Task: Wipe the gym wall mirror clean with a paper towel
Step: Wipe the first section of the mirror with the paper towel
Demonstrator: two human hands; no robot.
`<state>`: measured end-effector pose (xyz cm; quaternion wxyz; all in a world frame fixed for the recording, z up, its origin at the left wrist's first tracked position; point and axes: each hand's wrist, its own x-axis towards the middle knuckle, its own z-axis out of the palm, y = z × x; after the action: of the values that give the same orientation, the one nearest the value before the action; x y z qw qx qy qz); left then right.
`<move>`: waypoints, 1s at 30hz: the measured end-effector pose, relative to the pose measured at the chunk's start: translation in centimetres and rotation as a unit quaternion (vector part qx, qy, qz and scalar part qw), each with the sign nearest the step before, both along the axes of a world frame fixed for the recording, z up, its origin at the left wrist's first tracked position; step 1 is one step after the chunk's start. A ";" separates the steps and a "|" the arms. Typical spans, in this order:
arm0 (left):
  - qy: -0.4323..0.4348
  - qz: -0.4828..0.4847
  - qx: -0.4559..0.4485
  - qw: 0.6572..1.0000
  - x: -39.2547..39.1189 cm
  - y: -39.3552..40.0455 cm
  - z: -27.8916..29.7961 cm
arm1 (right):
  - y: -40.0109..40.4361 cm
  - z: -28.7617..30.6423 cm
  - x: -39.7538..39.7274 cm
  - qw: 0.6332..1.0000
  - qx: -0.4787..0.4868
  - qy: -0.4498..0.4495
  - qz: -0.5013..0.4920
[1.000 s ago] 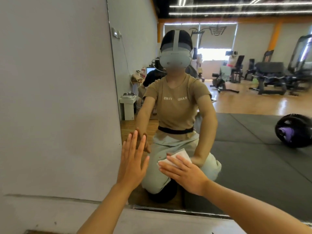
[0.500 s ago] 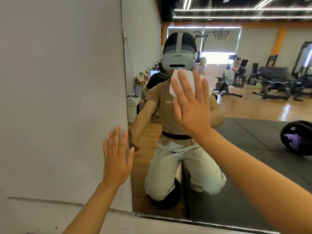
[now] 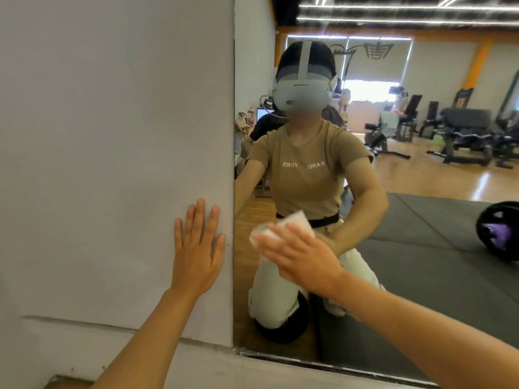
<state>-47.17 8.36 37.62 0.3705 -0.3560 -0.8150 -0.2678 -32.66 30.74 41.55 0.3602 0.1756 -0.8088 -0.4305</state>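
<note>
Down from head height half a second ago, the right hand [image 3: 302,258] now presses the towel [image 3: 283,227] low on the mirror [image 3: 421,220], about belt level of the reflected person; the view has also shifted so the wall [image 3: 112,136] fills more of the left.

At 9 o'clock the grey wall takes up the left half. The left hand [image 3: 198,249] lies flat on it at 7 o'clock from centre, fingers straight and close together, pointing up, its little-finger side just beside the mirror's left edge. It holds nothing.

Right of that edge the mirror runs to the frame's right side, its bottom rim at 5 o'clock. The right hand, just below centre, is spread wide with straight fingers pointing up and left, palm pushing the white folded towel against the glass. The towel shows past the fingertips, blurred by motion.

In the reflection a kneeling person wears a headset, tan shirt and pale trousers. At 3 o'clock a black weight plate [image 3: 498,230] lies on dark mats, with gym machines [image 3: 463,136] at 2 o'clock.
</note>
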 end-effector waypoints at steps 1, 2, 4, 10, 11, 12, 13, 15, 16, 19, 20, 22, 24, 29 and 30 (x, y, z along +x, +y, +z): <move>0.000 -0.001 0.001 1.000 0.1 0.1 0.0 | -0.3 2.5 -0.4 0.999 -0.038 0.030 0.019; 0.001 -0.002 0.001 1.000 0.1 0.2 -0.1 | -0.7 5.1 -1.0 0.994 -0.079 0.064 0.037; 0.004 0.000 0.000 1.000 0.1 0.1 -0.1 | -1.8 10.4 -2.0 0.977 -0.157 0.137 0.050; 0.008 0.008 -0.008 1.000 -0.3 0.1 -0.3 | -4.5 14.8 -4.0 0.933 -0.269 0.232 0.061; 0.011 0.007 -0.008 1.000 -0.4 0.1 -0.4 | -4.7 13.6 -4.2 0.933 -0.272 0.229 0.064; 0.017 0.006 -0.007 1.000 -0.5 0.2 -0.5 | -5.0 12.0 -4.4 0.936 -0.269 0.216 0.068; 0.023 0.005 -0.005 1.000 -0.7 0.2 -0.6 | -5.2 10.1 -4.6 0.945 -0.258 0.189 0.069; 0.035 0.004 -0.004 0.999 -1.1 0.1 -0.7 | -5.2 5.1 -4.7 0.971 -0.204 0.108 0.057; 0.041 0.003 -0.006 0.999 -1.3 0.0 -0.8 | -5.0 2.3 -4.5 0.984 -0.162 0.066 0.043; 0.055 0.000 -0.016 0.998 -1.7 -0.3 -0.8 | -4.2 -5.4 -3.5 0.998 -0.024 -0.039 -0.033; 0.057 -0.002 -0.020 0.998 -1.8 -0.4 -0.7 | -3.8 -7.1 -3.2 0.997 0.000 -0.059 -0.055; 0.062 -0.004 -0.030 0.998 -1.9 -0.8 -0.6 | -3.4 -8.3 -2.8 0.995 0.014 -0.069 -0.063; 0.065 -0.007 -0.036 0.997 -1.9 -1.1 -0.5 | -3.3 -7.1 -2.7 0.998 0.019 -0.050 -0.043; 0.058 -0.007 -0.024 0.998 -1.6 -0.9 -0.5 | -4.3 3.9 -3.4 0.991 -0.098 0.078 0.036; 0.056 -0.007 -0.024 0.998 -1.5 -0.9 -0.5 | -4.5 6.9 -3.7 0.983 -0.129 0.124 0.048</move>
<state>-48.65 7.47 37.15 0.4051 -0.3848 -0.7967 -0.2303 -36.39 26.23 48.41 0.4971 0.1117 -0.7973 -0.3235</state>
